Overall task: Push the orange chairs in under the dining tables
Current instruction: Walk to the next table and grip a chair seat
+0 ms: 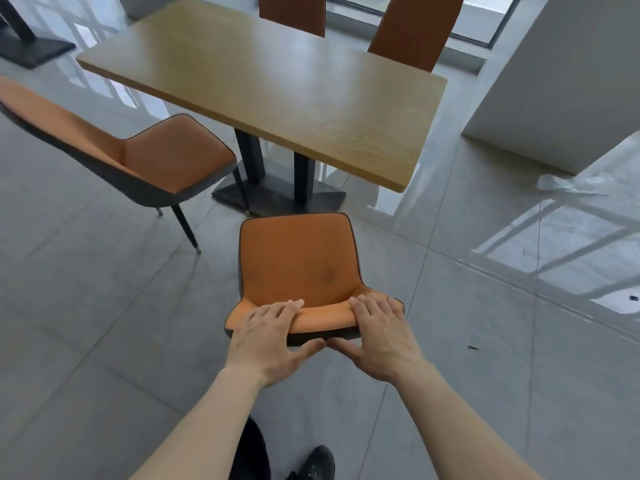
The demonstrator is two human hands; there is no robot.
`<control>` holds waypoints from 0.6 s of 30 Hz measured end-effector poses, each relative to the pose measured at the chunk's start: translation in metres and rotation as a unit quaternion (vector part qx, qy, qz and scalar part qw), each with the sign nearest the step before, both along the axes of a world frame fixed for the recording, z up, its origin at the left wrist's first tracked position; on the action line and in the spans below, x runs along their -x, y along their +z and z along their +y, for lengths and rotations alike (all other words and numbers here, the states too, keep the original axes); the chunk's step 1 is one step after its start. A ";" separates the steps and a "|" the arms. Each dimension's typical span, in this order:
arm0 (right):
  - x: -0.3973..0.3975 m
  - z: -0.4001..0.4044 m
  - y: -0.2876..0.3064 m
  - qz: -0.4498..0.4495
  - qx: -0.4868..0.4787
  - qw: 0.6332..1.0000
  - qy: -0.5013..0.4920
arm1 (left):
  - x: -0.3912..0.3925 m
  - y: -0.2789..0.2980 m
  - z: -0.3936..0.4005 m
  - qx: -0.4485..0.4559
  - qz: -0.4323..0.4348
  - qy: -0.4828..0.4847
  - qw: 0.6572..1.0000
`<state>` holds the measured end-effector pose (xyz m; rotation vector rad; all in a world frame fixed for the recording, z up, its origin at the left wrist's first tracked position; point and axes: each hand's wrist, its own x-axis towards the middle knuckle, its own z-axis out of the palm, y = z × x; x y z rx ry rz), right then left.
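Observation:
An orange chair (298, 261) stands right in front of me, its seat facing the wooden dining table (277, 88) and a short way out from the table's near edge. My left hand (270, 337) and my right hand (381, 334) both grip the top of its backrest, fingers over the front, thumbs behind. A second orange chair (173, 157) stands to the left, pulled out and angled, its seat front close to the table's near-left edge. Two more orange chair backs (415, 29) rise behind the table's far side.
The table's black pedestal base (277, 195) sits on the glossy grey tile floor. A white wall block (561, 81) stands at the right. Another table's dark base (31, 46) is at the far left. My black shoe (318, 462) is at the bottom.

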<state>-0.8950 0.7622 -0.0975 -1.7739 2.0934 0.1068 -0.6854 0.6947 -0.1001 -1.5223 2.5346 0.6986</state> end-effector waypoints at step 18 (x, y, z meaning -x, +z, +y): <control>-0.013 -0.065 0.000 0.027 -0.008 1.000 -0.003 | -0.017 -0.010 -0.083 0.010 0.004 -0.074 0.997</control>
